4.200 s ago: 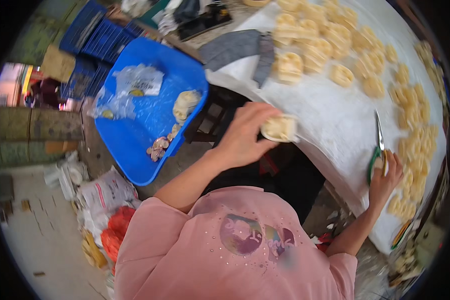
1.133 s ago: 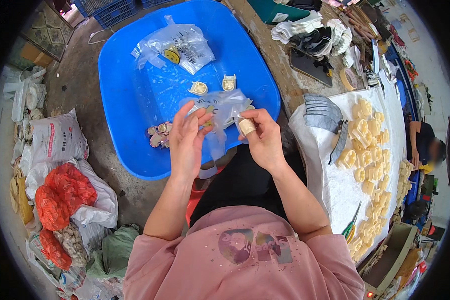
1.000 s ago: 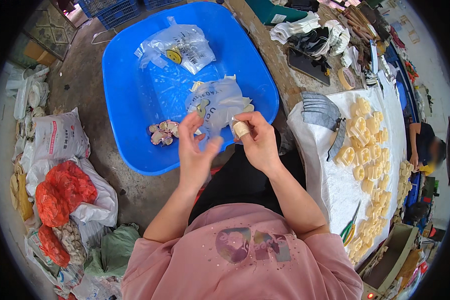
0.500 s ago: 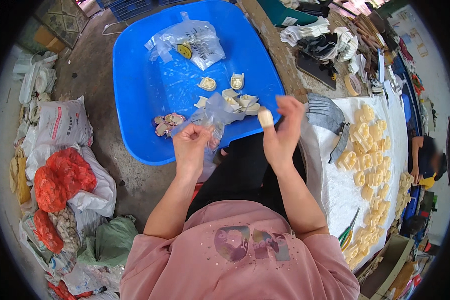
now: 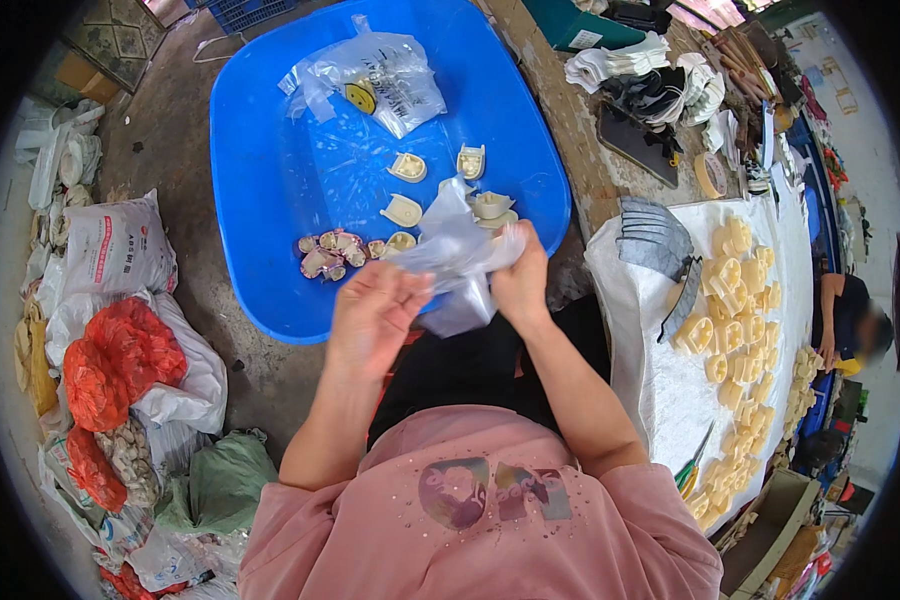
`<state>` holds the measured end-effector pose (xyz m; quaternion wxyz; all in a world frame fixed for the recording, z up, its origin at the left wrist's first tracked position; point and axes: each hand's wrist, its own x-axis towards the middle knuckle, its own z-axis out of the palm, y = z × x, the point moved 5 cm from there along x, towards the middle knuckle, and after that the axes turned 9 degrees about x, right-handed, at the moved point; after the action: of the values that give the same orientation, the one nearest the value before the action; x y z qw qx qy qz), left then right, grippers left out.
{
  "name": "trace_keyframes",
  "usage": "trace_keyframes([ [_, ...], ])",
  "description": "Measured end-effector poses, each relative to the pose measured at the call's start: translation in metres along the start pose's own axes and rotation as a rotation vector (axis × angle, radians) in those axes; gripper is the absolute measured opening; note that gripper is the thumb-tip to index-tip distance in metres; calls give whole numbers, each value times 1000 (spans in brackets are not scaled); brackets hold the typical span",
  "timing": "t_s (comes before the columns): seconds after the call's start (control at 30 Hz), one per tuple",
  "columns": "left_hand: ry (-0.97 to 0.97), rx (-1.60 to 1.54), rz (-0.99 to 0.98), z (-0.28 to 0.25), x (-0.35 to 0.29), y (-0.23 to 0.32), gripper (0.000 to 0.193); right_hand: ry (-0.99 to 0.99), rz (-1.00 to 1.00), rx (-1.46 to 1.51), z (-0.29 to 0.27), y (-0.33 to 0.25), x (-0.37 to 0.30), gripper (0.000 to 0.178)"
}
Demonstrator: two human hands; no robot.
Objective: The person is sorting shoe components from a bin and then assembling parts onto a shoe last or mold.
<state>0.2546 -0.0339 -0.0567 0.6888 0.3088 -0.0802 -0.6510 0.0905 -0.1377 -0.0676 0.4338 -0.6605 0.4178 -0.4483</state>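
Note:
A clear plastic bag (image 5: 460,245) stretches between my two hands over the near rim of a blue tub (image 5: 232,215). My right hand (image 5: 520,280) is closed on the bag's right side. My left hand (image 5: 375,308), slightly blurred, pinches its left edge. Beyond the bag, several cream plastic parts (image 5: 407,167) lie in the tub, some partly covered by the bag. Left of them is a cluster of small pink-and-cream pieces (image 5: 332,254). Whether a cream part is inside the bag or in my right hand cannot be made out.
A printed plastic bag (image 5: 395,80) lies at the tub's far end. On the right, many cream parts (image 5: 740,330) cover a white sheet, with scissors (image 5: 692,470) near them. Sacks and red mesh bags (image 5: 120,355) pile up at left. Another person (image 5: 850,315) is at far right.
My right hand, which had a cream part at its thumb, has come left and down onto the bag. The bag is now spread between both hands, uncovering more pink-and-cream pieces.

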Motion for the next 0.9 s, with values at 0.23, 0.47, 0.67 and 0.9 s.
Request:
trace_keyframes([
  [0.23, -135, -306, 275, -5, -12, 117, 7, -215, 92, -328, -12, 33, 29, 34],
  [0.47, -173, 733, 291, 48, 27, 101, 11, -540, -409, -214, 36, -100, 79, 46],
  [0.67, 545, 1990, 713, 9, 53, 149, 31, -438, -212, -183, 85, -74, 140, 15],
  [0.9, 658, 1093, 168, -140, 62, 135, 21, -818, 110, -453, 73, 41, 157, 64],
])
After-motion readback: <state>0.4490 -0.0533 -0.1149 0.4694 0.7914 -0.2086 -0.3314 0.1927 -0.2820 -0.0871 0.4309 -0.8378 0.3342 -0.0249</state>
